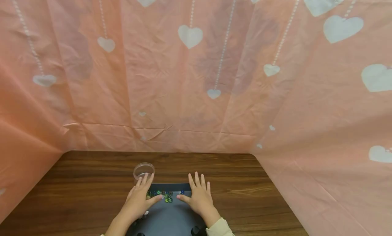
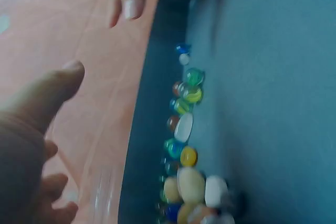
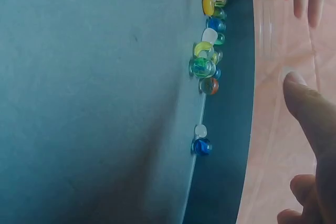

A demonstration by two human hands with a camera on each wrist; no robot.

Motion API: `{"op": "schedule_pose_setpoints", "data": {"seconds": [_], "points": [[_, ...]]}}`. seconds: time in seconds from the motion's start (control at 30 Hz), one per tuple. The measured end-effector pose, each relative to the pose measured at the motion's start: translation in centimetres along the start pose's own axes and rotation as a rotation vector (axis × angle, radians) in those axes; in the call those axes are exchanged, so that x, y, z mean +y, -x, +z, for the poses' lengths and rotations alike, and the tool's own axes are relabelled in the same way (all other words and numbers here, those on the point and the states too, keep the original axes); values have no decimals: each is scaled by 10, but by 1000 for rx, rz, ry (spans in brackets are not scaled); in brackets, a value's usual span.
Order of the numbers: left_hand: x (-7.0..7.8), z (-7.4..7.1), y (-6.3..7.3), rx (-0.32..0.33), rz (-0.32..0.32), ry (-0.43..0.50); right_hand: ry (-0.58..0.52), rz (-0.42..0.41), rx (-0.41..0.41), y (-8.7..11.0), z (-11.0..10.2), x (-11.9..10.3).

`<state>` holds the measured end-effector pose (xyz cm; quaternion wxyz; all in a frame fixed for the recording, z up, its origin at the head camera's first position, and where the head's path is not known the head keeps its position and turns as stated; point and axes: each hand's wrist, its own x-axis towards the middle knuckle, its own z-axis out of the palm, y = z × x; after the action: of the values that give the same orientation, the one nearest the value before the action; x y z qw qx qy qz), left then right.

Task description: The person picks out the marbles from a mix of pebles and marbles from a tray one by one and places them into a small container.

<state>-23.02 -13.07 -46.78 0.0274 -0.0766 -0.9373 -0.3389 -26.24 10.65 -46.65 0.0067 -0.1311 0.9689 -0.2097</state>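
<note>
A dark blue-grey tray point(image 1: 171, 217) lies before me, with glass marbles point(image 1: 167, 197) and smooth pebbles point(image 2: 190, 184) gathered along its far wall. My left hand point(image 1: 137, 200) hovers over the tray's far left corner, fingers spread and holding nothing. Over the far right corner is my right hand point(image 1: 200, 198), its fingers also spread and its palm free of any object. The two thumbs point toward each other above the marbles. A blue marble point(image 3: 202, 146) and a small white pebble point(image 3: 200, 130) sit apart from the main row.
Behind the left fingertips stands a clear round plastic container point(image 1: 144, 165). Brown wood-grain table point(image 1: 245, 202) surrounds the tray. A pink curtain point(image 1: 171, 76) with white hearts encloses the table at the back and both sides.
</note>
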Motion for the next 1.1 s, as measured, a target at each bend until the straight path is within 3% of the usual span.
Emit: {"op": "schedule_pose_setpoints", "data": {"seconds": [0.17, 0.3, 0.43, 0.67, 0.83, 1.1], "points": [[-10, -13, 14, 8, -95, 159, -18, -9, -7, -1, 0, -1], [-19, -15, 23, 40, -191, 243, -39, -26, -4, -1, -1, -1], [-28, -10, 32, 113, -279, 343, -65, -27, 0, 0, 0, -1], [-46, 4, 43, 267, -380, 622, -116, -38, 16, 1, 0, 0], [-57, 13, 48, 285, -463, 631, -144, -42, 29, 2, 0, -1], [-63, 24, 50, 306, -514, 617, -213, -35, 17, 6, -3, -6]]}}
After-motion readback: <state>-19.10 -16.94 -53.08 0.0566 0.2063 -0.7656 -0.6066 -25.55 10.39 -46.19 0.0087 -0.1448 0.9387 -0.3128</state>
